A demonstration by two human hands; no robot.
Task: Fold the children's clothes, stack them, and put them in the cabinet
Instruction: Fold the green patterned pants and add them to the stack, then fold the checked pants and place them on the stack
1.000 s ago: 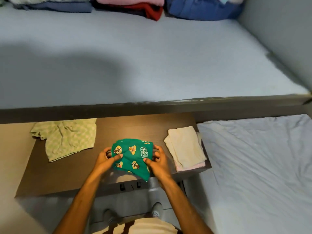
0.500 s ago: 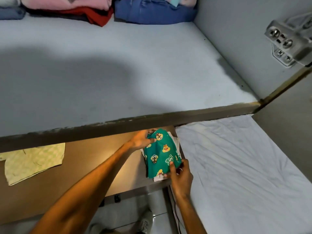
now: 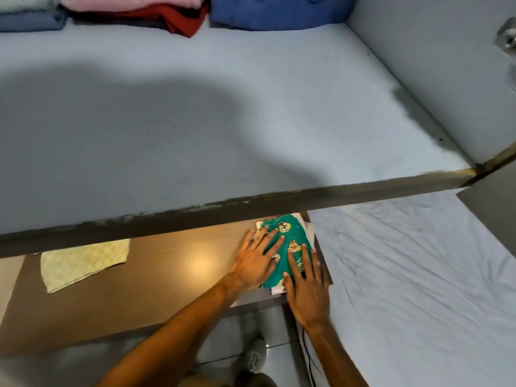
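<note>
Far left on the bench (image 3: pixel 167 263), a pale green checked garment (image 3: pixel 83 261) is lying spread and rumpled, not yet folded, well apart from the work at the right end. It is probably next in line.

Moving right, the left hand (image 3: pixel 255 261) is lying flat with its fingers spread over the left edge of the folded green printed garment (image 3: pixel 293 238), which is sitting on top of a small stack of pale folded clothes (image 3: pixel 279 290) at the bench's right corner, partly tucked under the edge of the cabinet shelf (image 3: pixel 251 203). Just beside it, the right hand (image 3: pixel 307 286) is pressing palm-down on the garment's near right part, fingers splayed. Neither hand is gripping anything; both are open and bearing down.

The step looks like settling and smoothing the new piece onto the stack. To do it well, the palms should be pushing outward from the middle so that creases leave, and the edges should be lining up with the pieces beneath, since the stack is sitting close to the bench corner beside the bed (image 3: pixel 405 275) and could slide off.

Up on the shelf, folded clothes (image 3: pixel 251 12) are already waiting at the back.
</note>
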